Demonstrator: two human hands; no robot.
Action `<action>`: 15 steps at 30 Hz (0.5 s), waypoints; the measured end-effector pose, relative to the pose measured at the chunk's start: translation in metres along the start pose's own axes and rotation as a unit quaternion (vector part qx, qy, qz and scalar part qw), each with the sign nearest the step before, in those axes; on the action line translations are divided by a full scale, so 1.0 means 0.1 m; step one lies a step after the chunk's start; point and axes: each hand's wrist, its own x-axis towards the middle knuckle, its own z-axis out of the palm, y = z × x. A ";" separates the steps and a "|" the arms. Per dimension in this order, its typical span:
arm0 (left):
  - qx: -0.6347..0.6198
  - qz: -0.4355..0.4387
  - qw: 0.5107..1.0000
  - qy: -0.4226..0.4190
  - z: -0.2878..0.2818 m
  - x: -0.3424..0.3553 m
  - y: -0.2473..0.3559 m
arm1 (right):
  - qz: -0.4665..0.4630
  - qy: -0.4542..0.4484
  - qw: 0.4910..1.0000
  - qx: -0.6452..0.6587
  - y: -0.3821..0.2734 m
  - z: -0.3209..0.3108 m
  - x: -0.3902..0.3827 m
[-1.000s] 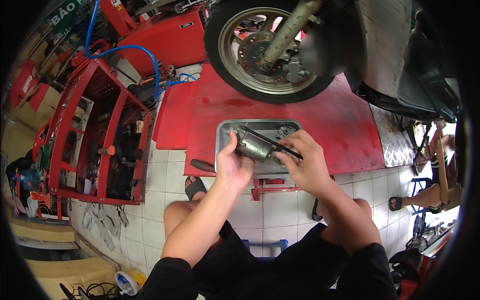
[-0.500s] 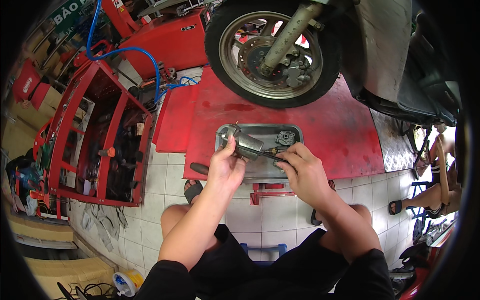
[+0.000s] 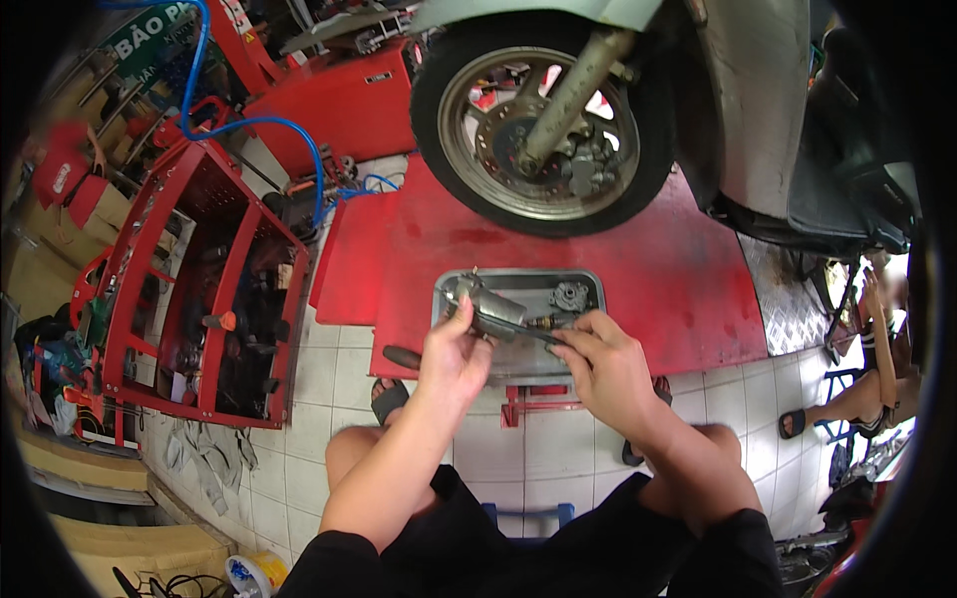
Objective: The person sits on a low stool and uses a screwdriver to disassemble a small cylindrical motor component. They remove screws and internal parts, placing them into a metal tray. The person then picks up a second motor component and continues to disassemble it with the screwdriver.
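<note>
holding a metal cylinder [image 3: 495, 311] above the left part of a shallow tray [image 3: 528, 364], the left hand [image 3: 456, 351] is closed around it, with the thumb on the upper side. this grip perhaps serves to steady the piece, because the other hand is occupied with a tool.

the right hand [image 3: 610, 361] is narrow, pinching a thin dark rod [image 3: 538, 335] between thumb and fingers. the rod lies slanting along the near side of the cylinder and seems to touch it; what its far end meets is hidden, so i cannot tell. such a light pinch probably gives fine control.

in the tray, at its right back corner, sits a round metal part [image 3: 569, 296], and near the right fingers is a small dark part with a brassy tone [image 3: 541, 322]. maybe the tray is there so that loose pieces stay together.

a brown handle [image 3: 402, 357] lies just left of the tray, within easy reach. the tray rests by the near edge of a red platform [image 3: 678, 309], below the front wheel [image 3: 495, 140] of a motorbike.
</note>
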 end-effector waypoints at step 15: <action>0.011 0.009 1.000 -0.025 0.00 -0.08 0.01 | 0.098 -0.056 0.981 0.155 0.07 0.03 0.01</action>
